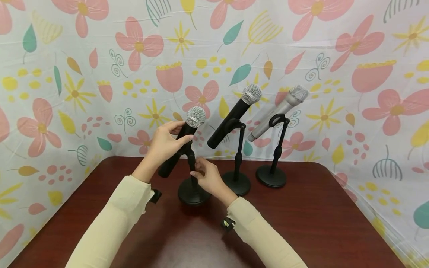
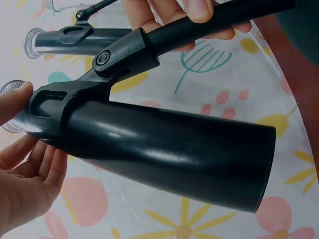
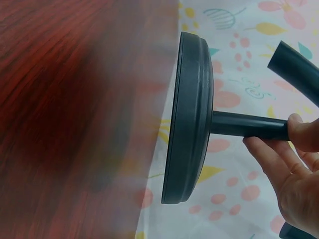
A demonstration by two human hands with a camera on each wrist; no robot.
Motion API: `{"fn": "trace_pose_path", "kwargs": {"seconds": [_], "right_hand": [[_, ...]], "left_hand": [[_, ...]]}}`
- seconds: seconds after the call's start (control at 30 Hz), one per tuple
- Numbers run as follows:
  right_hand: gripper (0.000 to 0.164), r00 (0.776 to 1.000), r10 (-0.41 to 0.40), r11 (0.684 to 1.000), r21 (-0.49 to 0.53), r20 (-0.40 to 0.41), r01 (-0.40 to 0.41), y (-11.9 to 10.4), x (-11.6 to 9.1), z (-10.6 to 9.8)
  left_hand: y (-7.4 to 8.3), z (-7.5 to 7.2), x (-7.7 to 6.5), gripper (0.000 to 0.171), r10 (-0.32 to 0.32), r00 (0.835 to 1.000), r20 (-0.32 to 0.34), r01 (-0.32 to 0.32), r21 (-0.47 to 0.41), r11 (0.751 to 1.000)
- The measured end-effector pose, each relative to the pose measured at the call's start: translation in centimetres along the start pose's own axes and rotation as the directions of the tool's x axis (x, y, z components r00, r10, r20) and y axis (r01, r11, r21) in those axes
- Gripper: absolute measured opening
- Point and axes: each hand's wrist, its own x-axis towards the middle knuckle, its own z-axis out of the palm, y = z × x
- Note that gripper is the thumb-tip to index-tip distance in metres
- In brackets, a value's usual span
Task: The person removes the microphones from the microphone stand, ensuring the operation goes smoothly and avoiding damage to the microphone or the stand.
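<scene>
In the head view my left hand [image 1: 163,144] grips a black microphone [image 1: 196,117] just below its silver mesh head, thumb on one side and fingers on the other. The microphone slants in the clip [image 2: 52,105] of a black desk stand [image 1: 191,194], its tail end low on the left. My right hand [image 1: 210,178] pinches the stand's upright pole [image 3: 244,124] between thumb and fingers, under the clip joint [image 2: 103,58]. In the right wrist view, patterned cloth shows between the underside of the round base [image 3: 188,119] and the tabletop.
To the right stand two more desk stands, one with a black microphone [image 1: 228,121] and one with a silver microphone [image 1: 275,113], both slanted up to the right. The dark red-brown table [image 1: 301,223] ends at a flower-printed cloth [image 1: 214,48] behind.
</scene>
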Motion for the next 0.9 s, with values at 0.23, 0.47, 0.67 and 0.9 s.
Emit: {"fn": "trace_pose_path", "kwargs": {"seconds": [0.23, 0.47, 0.67, 0.9], "right_hand": [[0.015, 1.000, 0.015, 1.000, -0.014, -0.002, -0.015, -0.15, 0.00, -0.23], [0.014, 1.000, 0.016, 0.999, -0.033, 0.005, -0.016, -0.05, -0.20, -0.18], [0.015, 1.000, -0.009, 0.999, -0.037, -0.012, 0.008, -0.06, -0.10, -0.36], [0.016, 1.000, -0.007, 1.000, -0.016, -0.026, 0.006, -0.33, -0.36, -0.77]], "left_hand": [[0.51, 0.01, 0.21, 0.056, -0.006, 1.000, -0.002, 0.006, 0.011, 1.000], [0.38, 0.18, 0.24, 0.055, -0.024, 1.000, -0.001, 0.024, -0.003, 1.000], [0.58, 0.44, 0.50, 0.053, -0.017, 0.999, -0.041, 0.016, -0.035, 0.999], [1.03, -0.09, 0.99, 0.056, -0.034, 0.996, -0.077, 0.026, -0.107, 0.994]]}}
